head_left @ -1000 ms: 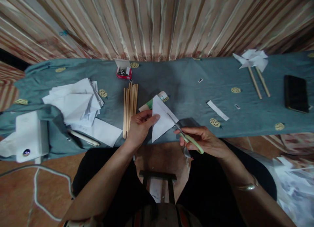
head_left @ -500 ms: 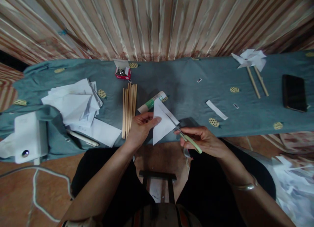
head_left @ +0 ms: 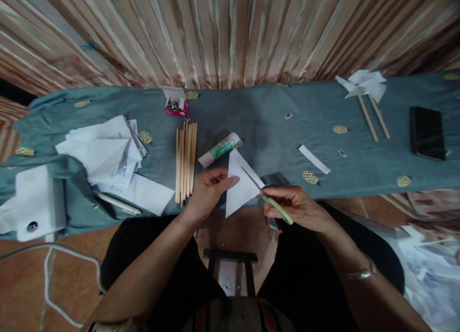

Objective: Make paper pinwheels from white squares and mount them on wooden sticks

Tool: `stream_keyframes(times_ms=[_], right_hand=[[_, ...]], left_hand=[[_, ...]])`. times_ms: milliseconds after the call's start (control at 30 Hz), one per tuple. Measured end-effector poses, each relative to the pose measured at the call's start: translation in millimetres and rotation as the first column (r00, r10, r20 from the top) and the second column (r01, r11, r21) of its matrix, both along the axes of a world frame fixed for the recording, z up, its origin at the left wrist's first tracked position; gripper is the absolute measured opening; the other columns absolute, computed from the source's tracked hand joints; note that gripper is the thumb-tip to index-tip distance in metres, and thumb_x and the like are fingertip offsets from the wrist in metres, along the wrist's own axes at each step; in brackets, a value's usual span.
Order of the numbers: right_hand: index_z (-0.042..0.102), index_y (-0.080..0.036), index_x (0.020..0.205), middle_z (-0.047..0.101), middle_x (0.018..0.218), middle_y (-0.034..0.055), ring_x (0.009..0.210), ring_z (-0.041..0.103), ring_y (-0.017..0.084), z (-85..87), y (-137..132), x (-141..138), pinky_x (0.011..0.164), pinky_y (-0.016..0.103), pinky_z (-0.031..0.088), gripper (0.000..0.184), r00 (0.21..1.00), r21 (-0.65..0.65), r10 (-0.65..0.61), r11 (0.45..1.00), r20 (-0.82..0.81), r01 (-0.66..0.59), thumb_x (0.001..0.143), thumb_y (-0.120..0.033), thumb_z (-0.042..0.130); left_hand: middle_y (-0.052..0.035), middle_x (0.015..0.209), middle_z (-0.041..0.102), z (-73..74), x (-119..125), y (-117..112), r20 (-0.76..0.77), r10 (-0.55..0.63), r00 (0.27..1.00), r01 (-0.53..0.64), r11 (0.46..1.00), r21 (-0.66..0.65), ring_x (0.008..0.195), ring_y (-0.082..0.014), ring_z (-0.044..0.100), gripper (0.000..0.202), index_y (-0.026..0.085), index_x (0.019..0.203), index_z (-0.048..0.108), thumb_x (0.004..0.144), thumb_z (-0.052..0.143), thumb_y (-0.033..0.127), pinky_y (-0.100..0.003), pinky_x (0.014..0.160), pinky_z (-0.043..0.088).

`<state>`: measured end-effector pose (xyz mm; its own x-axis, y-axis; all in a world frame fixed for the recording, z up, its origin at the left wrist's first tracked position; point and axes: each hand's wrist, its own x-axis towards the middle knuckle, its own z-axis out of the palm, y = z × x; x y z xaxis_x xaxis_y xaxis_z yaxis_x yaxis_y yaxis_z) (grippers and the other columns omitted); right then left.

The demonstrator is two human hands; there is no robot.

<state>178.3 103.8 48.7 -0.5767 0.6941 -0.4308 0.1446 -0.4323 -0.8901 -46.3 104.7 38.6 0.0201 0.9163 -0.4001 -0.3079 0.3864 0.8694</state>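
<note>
My left hand (head_left: 208, 190) pinches the left edge of a folded white paper triangle (head_left: 240, 186) above the table's front edge. My right hand (head_left: 298, 208) is closed round the light green handles of a pair of scissors (head_left: 268, 198). The blades lie across the paper's right side. Just behind the paper a glue stick (head_left: 219, 150) lies on the blue-grey cloth (head_left: 273, 131). A bundle of several wooden sticks (head_left: 185, 159) lies to the left of my left hand.
A heap of white paper sheets (head_left: 108, 154) and a white device (head_left: 34, 202) are at the left. A small red box of pins (head_left: 174, 106) stands at the back. Paper pinwheels on sticks (head_left: 364, 90), a dark phone (head_left: 427, 133) and a paper strip (head_left: 314, 159) lie at the right.
The scissor blades have slid a little further along the paper's right side. Both hands keep their hold; the view has shifted slightly.
</note>
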Motion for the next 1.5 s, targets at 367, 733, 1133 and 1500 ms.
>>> stream_keyframes(times_ms=[367, 733, 1133, 1500], right_hand=[[0.072, -0.018, 0.103, 0.06, 0.07, -0.004, 0.055, 0.05, 0.005, 3.0, -4.7, 2.7, 0.047, 0.016, 0.042, 0.04, 0.996, -0.077, 0.013, 0.997, -0.084, -0.019, 0.072, -0.04, 0.082], [0.074, -0.018, 0.098, 0.059, 0.068, -0.0043, 0.056, 0.048, 0.006, 3.3, -9.6, 8.0, 0.049, 0.017, 0.042, 0.034, 0.998, -0.083, -0.009, 0.997, -0.055, 0.005, 0.071, -0.038, 0.082], [0.075, -0.02, 0.102, 0.061, 0.069, -0.0045, 0.054, 0.049, 0.005, 2.8, -11.7, 8.0, 0.049, 0.017, 0.044, 0.033, 0.993, -0.043, -0.021, 0.999, -0.117, 0.017, 0.073, -0.037, 0.081], [0.075, -0.017, 0.082, 0.064, 0.067, -0.003, 0.057, 0.052, 0.006, 2.9, -9.6, 5.7, 0.051, 0.016, 0.042, 0.028, 0.989, -0.04, -0.12, 0.992, -0.082, 0.117, 0.067, -0.039, 0.084]], left_hand=[[-0.0035, 0.075, 0.075, 1.8, 9.7, -7.2, 0.026, -0.137, 0.99, 0.139, 0.987, -0.079, 0.063, -0.0143, 0.063, 0.022, 0.019, 0.072, 0.077, 0.062, 0.083, 0.038, -0.025, 0.063, 0.05], [-0.0024, 0.068, 0.072, 10.4, 15.8, -8.6, 0.077, -0.186, 0.98, 0.194, 0.973, -0.124, 0.059, -0.0126, 0.061, 0.026, 0.019, 0.067, 0.076, 0.056, 0.087, 0.039, -0.024, 0.06, 0.049], [-0.0041, 0.07, 0.074, 11.0, 20.4, -11.7, 0.182, -0.21, 0.961, 0.243, 0.953, -0.181, 0.06, -0.0129, 0.064, 0.023, 0.017, 0.069, 0.077, 0.057, 0.087, 0.033, -0.025, 0.062, 0.051], [-0.003, 0.071, 0.073, 5.4, 27.6, -7.7, 0.223, -0.244, 0.944, 0.286, 0.942, -0.177, 0.06, -0.011, 0.063, 0.022, 0.016, 0.071, 0.076, 0.06, 0.086, 0.033, -0.023, 0.063, 0.049]])
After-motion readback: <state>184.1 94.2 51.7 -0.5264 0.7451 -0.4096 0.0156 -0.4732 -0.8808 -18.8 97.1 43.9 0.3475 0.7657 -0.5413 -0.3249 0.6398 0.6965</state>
